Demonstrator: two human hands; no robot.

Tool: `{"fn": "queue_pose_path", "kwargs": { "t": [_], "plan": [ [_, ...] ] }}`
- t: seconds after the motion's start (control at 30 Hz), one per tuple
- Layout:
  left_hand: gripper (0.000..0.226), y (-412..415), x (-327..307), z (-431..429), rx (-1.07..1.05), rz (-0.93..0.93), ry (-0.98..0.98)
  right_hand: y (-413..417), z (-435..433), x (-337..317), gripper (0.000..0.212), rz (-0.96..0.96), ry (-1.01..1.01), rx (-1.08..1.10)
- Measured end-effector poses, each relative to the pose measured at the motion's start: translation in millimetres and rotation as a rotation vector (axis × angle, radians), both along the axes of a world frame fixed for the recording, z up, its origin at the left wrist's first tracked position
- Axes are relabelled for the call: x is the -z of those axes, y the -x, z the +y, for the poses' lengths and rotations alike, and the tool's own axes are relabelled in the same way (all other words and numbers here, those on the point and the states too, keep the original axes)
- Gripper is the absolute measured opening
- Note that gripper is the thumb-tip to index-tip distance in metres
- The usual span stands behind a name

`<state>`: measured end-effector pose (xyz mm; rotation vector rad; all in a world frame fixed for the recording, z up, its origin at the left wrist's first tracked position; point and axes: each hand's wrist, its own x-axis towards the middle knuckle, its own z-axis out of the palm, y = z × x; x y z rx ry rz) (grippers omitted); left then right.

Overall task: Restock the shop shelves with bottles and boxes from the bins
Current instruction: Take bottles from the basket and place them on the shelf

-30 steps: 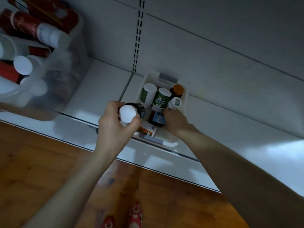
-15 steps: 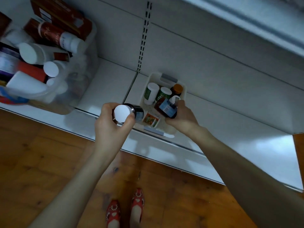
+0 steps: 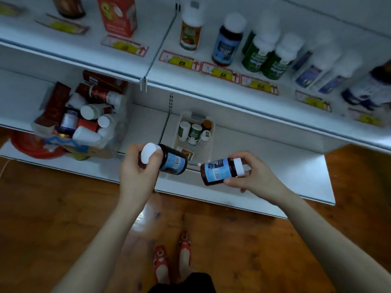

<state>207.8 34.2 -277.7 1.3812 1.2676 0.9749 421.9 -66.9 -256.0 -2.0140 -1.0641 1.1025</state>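
My left hand [image 3: 137,176] grips a dark bottle [image 3: 171,160] with a blue label and a white cap, its cap pointing toward me. My right hand [image 3: 251,176] holds a second dark blue-labelled bottle [image 3: 220,171] on its side, fingers around the white-capped end. Both bottles hang in the air just in front of the small white bin [image 3: 204,144] on the bottom shelf, which holds several green-labelled and brown bottles. A matching blue-labelled bottle [image 3: 227,44] stands on the upper shelf [image 3: 211,85].
A clear bin [image 3: 118,132] full of red boxes and white-capped bottles sits on the bottom shelf at the left. The upper shelf carries a red carton [image 3: 116,15], green-labelled bottles [image 3: 264,58] and price tags along its edge. Wooden floor and my red shoes lie below.
My right hand lifted the blue-labelled bottle out of the small white bin. Both hands drew back from the bin, and my view tilted up so the upper shelf shows.
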Motion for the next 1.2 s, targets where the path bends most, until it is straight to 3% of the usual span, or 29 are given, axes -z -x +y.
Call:
{"fn": "queue_pose_path", "kwargs": {
  "t": [0.1, 0.2, 0.4, 0.6, 0.7, 0.93, 1.0, 1.1, 1.2],
  "plan": [
    [0.028, 3.7, -27.7, -6.5, 0.035, -0.027, -0.047, 3.2, -20.2, -37.7, 0.048, 0.053, -0.009, -0.037],
    [0.026, 2.5, -51.2, -11.8, 0.075, -0.031, -0.114, 3.6, -37.9, -62.6, 0.043, 0.109, -0.047, -0.001],
    [0.011, -4.7, -94.4, -12.9, 0.114, -0.058, -0.242, 0.7, -60.4, -101.0, 0.003, 0.064, -0.173, 0.118],
    [0.032, -15.9, -117.4, -12.0, 0.137, -0.124, -0.27, -21.3, -75.5, -125.7, 0.004, 0.024, -0.222, 0.247],
    [0.028, -23.9, -123.2, -14.1, 0.136, -0.141, -0.252, -31.7, -74.2, -133.8, 0.005, 0.002, -0.232, 0.253],
    [0.02, -31.0, -134.7, -16.7, 0.021, -0.124, -0.282, -56.3, -39.3, -146.7, 0.004, -0.039, -0.279, 0.092],
    [0.016, -21.1, -138.4, -15.4, -0.049, -0.092, -0.296, -59.1, -18.6, -148.7, 0.006, -0.049, -0.285, 0.018],
    [0.031, 4.8, -143.5, -14.5, -0.181, -0.072, -0.309, -51.7, 21.0, -148.2, 0.006, -0.025, -0.305, -0.092],
    [0.02, 39.2, -143.3, -18.3, -0.332, -0.068, -0.314, -28.4, 62.8, -144.0, 0.004, -0.023, -0.351, -0.214]
  ]
}}
